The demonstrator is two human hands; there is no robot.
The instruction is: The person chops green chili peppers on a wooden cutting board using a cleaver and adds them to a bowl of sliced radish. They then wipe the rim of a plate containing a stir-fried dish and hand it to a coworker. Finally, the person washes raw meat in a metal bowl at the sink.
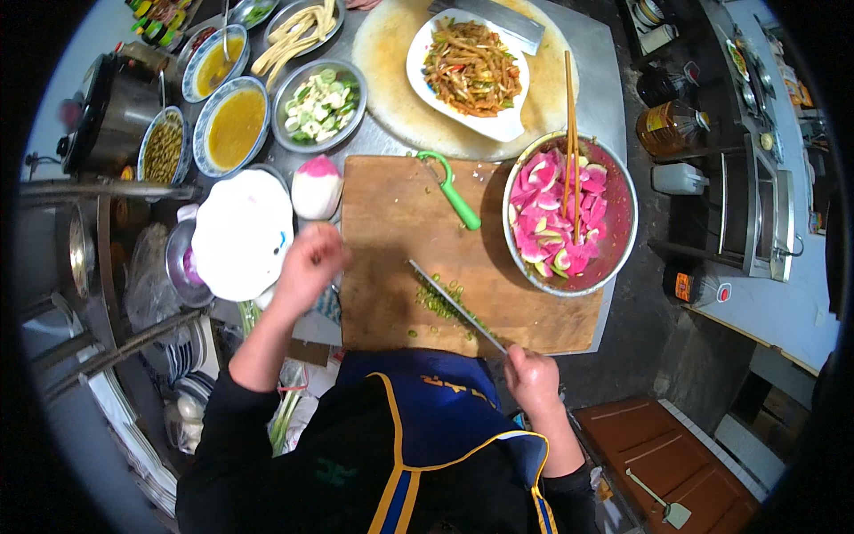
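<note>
My right hand (pixel 532 379) grips the handle of a kitchen knife (pixel 460 308), its blade seen nearly edge-on over the wooden cutting board (pixel 393 213). Chopped green pieces (pixel 435 306), perhaps chili or scallion, lie along the blade. Blurred and with curled fingers, my left hand (pixel 313 261) hovers by the board's left edge; whether it holds anything is unclear. Beside it are a white scalloped plate (pixel 237 237) and a partly peeled pink-and-white radish (pixel 317 192). A green peeler (pixel 460 200) rests at the board's far side.
A metal bowl (pixel 630 213) of pink radish slices (pixel 542 200) overlaps the board's right side, with wooden chopsticks (pixel 572 140) in it. Behind, a round chopping block (pixel 380 80) bears a dish (pixel 427 100) of shredded food and a cleaver (pixel 514 30). Several filled bowls (pixel 320 137) crowd the back left.
</note>
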